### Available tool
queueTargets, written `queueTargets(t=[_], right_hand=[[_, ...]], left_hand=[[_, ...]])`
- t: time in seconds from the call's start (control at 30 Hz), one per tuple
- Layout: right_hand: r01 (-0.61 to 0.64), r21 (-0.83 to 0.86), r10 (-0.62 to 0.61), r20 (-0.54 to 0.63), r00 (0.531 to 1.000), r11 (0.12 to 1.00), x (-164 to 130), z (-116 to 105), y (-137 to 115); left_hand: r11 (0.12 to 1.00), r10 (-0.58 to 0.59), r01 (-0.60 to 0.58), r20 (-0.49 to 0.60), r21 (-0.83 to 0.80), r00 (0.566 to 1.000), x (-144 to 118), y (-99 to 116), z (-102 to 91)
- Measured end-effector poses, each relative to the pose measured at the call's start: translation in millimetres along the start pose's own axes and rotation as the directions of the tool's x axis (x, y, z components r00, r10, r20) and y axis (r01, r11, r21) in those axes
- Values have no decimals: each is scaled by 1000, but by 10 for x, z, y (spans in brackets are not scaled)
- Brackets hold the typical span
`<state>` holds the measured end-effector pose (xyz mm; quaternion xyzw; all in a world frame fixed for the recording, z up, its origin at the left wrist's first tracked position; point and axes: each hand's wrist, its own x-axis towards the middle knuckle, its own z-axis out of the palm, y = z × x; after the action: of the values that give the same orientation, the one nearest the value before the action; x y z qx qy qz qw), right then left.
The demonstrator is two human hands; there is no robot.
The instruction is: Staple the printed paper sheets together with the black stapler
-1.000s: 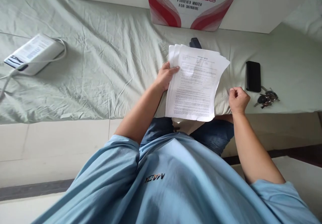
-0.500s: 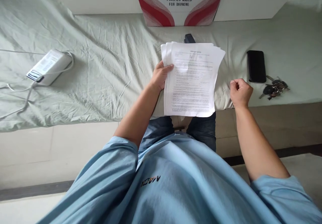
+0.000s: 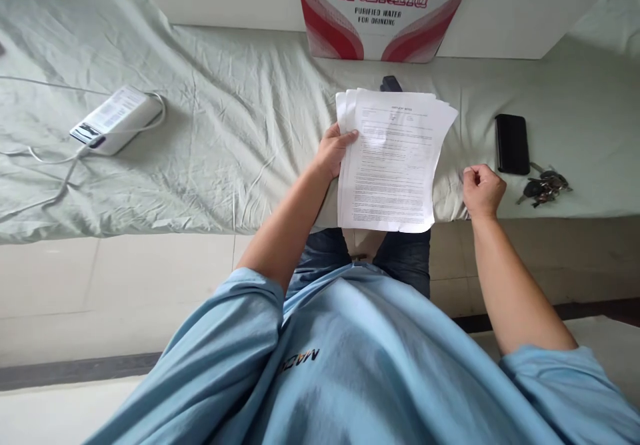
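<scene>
My left hand (image 3: 334,151) grips the left edge of a stack of printed white papers (image 3: 393,161), held fanned slightly over the edge of a bed with a pale green sheet (image 3: 225,131). My right hand (image 3: 483,191) is curled into a loose fist with nothing in it, hovering at the bed's edge to the right of the papers. A dark stapler (image 3: 391,84) peeks out just behind the top of the stack.
A black phone (image 3: 512,143) and a bunch of keys (image 3: 543,188) lie on the sheet right of my right hand. A white power bank (image 3: 115,119) with a cable lies far left. A red-and-white Wahaha water box (image 3: 383,8) stands at the back.
The view has shifted a little as my head moved. Both hands and the papers keep the same pose relative to each other.
</scene>
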<state>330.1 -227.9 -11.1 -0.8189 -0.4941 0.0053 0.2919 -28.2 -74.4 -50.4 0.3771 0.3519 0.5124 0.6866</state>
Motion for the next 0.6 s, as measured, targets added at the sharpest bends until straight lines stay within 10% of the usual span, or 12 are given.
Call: queueTargets(t=[0.6], right_hand=[[-36,48,37,-34,999,998,-9,-24,44]], left_hand=[[996,-95,95,0,2,996,-156,193,99]])
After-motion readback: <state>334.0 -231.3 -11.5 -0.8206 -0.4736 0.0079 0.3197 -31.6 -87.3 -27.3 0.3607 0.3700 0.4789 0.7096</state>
